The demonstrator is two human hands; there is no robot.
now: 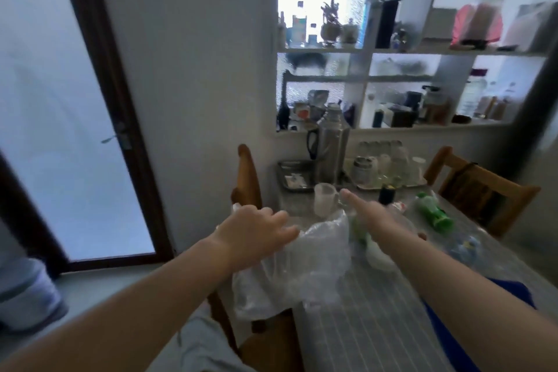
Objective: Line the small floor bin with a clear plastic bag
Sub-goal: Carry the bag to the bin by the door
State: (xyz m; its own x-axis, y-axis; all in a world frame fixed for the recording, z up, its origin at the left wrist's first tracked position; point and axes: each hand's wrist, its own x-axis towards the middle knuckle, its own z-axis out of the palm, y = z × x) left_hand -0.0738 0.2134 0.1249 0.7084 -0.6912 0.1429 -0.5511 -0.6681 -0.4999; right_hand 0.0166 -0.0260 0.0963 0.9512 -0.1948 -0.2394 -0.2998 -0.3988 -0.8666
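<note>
A crumpled clear plastic bag (305, 266) lies over the near left corner of the table (374, 311) and hangs off its edge. My left hand (256, 229) rests on the bag's upper left part, fingers spread and curled down onto the plastic. My right hand (368, 211) stretches forward over the table just right of the bag, fingers extended, nothing visibly held. At the lower left on the floor stands a pale rounded container (27, 296), possibly the bin, partly cut off by the frame.
A wooden chair (247, 184) stands at the table's left side, another (483, 187) at the right. On the table: a plastic cup (324, 198), a steel thermos (332, 148), trays of glasses, a green bottle (434, 211). Shelves fill the wall behind; a glass door is left.
</note>
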